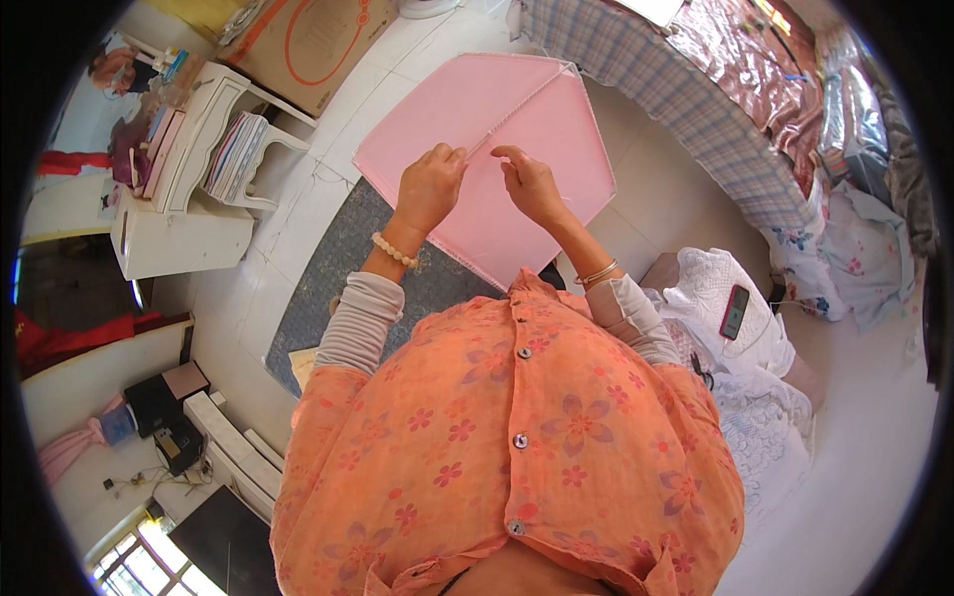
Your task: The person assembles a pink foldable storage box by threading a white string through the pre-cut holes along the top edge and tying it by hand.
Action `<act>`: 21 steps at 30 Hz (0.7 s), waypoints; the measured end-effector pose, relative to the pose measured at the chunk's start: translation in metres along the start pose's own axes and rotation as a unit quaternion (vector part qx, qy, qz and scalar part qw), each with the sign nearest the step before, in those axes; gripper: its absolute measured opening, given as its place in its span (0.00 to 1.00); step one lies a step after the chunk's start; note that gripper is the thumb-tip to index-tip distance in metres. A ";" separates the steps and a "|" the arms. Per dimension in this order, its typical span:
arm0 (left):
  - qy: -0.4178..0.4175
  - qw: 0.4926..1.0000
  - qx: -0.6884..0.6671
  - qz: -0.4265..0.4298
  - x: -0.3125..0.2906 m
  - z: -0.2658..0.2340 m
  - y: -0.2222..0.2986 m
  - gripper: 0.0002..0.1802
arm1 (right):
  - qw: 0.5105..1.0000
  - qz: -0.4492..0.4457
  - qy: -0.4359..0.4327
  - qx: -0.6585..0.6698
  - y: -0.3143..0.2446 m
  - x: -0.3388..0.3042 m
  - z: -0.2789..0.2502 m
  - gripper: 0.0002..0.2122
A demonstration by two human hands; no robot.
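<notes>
- Pink panel (487,204), many-sided with a trimmed border, at twelve o'clock, in front of the orange shirt (467,397) and overlapping the grey mat (343,248) that shows toward ten o'clock
- Pale strip (517,107), thin and cord-like, crossing the panel from its border at one o'clock down toward the middle, where the hands are
- Left hand (430,186), at eleven o'clock, back of the hand up, fingertips together and clamped on the near end of the pale strip; a beaded bracelet (395,250) circles its wrist
- Right hand (534,187), at one o'clock, over the panel just beside the left fingertips, index finger curved inward above the thumb; I cannot tell whether these two pinch anything fine between them; a bangle (596,272) sits on its wrist
- White cloth (711,273), bunched at three o'clock, with a dark, red-edged phone (734,312) lying on it
- Checked cloth (676,99), hanging between one and two o'clock, past the panel
- Cardboard box (308,40), at eleven o'clock, well apart from both hands
</notes>
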State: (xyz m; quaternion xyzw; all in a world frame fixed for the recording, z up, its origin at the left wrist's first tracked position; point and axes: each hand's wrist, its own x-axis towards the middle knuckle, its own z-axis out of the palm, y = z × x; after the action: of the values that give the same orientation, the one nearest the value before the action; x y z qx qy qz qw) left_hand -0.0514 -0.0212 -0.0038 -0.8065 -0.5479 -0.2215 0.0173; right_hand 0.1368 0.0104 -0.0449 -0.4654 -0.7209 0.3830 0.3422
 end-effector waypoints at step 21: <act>0.000 1.000 -0.024 -0.007 0.001 0.005 0.005 0.11 | 0.991 -0.082 0.098 -0.030 0.009 0.016 0.013 0.06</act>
State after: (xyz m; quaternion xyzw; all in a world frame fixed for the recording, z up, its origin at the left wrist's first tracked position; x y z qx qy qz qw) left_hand -0.0447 -0.0207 -0.0065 -0.8027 -0.5481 -0.2350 -0.0033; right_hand 0.1246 0.0251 -0.0566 -0.4498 -0.7308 0.2848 0.4272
